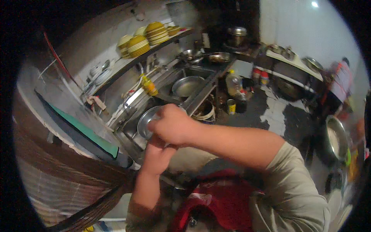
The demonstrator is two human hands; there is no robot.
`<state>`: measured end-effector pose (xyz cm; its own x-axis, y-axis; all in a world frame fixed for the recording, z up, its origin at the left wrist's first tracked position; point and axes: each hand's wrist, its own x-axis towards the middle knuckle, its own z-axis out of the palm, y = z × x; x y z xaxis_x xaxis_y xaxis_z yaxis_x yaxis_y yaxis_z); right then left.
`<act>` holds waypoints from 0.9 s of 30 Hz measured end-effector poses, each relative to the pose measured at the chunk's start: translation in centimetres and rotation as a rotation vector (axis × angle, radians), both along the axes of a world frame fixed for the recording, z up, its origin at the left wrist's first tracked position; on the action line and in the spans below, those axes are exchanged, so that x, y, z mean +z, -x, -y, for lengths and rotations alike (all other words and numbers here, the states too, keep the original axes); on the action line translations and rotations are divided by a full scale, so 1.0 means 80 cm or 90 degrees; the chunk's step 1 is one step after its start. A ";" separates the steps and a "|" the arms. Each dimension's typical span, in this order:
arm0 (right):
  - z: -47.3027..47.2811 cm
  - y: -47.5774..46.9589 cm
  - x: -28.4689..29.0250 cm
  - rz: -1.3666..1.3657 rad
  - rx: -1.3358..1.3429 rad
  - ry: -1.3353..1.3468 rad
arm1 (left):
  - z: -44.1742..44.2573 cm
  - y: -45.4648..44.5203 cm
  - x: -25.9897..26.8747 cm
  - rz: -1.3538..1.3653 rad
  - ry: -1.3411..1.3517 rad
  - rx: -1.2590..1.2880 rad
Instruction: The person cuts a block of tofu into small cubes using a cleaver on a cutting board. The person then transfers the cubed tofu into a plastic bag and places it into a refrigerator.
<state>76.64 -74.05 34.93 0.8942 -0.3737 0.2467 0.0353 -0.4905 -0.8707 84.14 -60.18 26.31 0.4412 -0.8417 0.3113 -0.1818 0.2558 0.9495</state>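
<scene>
My hands are close together over the nearer sink basin [127, 132]. My right hand [176, 124] is curled like a fist, just above my left hand [159, 155], and overlaps its fingers. A small pale edge shows around the right hand, but blur hides what it is and whether either hand grips it. Behind the knuckles lies a round metal bowl [142, 123] in that basin, partly covered by my hand. In the farther basin sits a wide metal pan [188, 86] with cloudy liquid. A yellow bottle [149, 85] stands at the sink's back edge.
Stacked yellow bowls [139, 46] line the wall shelf [162, 46]. A bucket [204, 111] stands beside the sink, near a plastic oil bottle [233, 82] and a yellow can [231, 106]. Another person [339, 81] is at the far right, above a large metal basin [336, 136].
</scene>
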 end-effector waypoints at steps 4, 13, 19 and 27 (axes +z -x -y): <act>0.011 -0.119 -0.013 0.197 0.184 0.381 | 0.012 -0.081 -0.015 -0.293 0.099 0.171; 0.016 -0.309 -0.060 0.157 0.359 -0.099 | 0.032 -0.218 -0.051 -0.330 0.270 0.529; 0.021 -0.384 -0.076 0.097 0.521 -0.147 | 0.022 -0.276 -0.046 -0.282 0.172 0.672; 0.113 -0.486 -0.171 0.021 0.908 -0.328 | -0.001 -0.271 -0.053 0.018 -0.076 0.924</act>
<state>115.51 -83.10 21.23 0.5683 0.7247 0.3897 0.2249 0.3187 -0.9208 105.82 -60.08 22.04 0.9037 0.3100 0.2955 -0.2247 -0.2443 0.9433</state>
